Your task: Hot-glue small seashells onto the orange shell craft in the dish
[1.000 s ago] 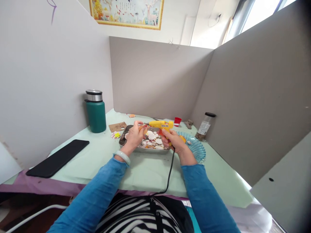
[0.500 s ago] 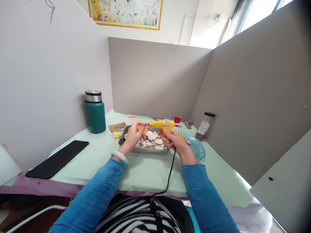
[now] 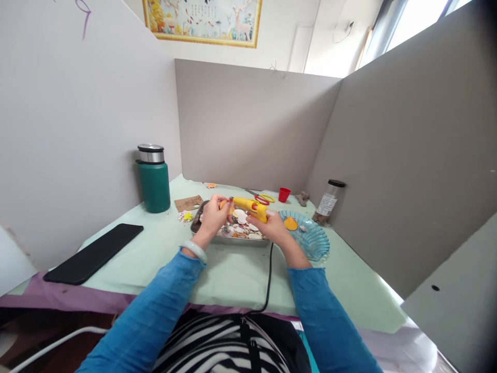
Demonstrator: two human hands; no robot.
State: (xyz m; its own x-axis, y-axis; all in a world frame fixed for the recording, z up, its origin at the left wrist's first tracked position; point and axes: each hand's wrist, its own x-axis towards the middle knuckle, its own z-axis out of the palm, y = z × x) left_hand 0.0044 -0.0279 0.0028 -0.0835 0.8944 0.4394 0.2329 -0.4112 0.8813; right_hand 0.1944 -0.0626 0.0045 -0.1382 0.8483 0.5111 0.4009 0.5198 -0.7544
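My right hand (image 3: 274,228) is closed round a yellow glue gun (image 3: 250,205), its nozzle pointing left at a small orange shell (image 3: 224,205) pinched in the fingers of my left hand (image 3: 213,217). Both hands hover over a metal tray (image 3: 233,239) filled with several white and brown shells. The gun's black cord (image 3: 268,277) runs down towards me over the table's front edge. A pale bangle sits on my left wrist.
A blue glass plate (image 3: 312,241) with an orange shell (image 3: 290,223) lies right of the tray. Behind stand a green flask (image 3: 153,178), red-handled scissors (image 3: 262,197), a red cup (image 3: 283,194) and a clear jar (image 3: 327,202). A black pad (image 3: 93,252) lies at left. Grey partitions enclose the table.
My right hand has tipped the glue gun lower and turned it leftwards, bringing its nozzle closer to the shell in my left hand. The scissors behind it now show.
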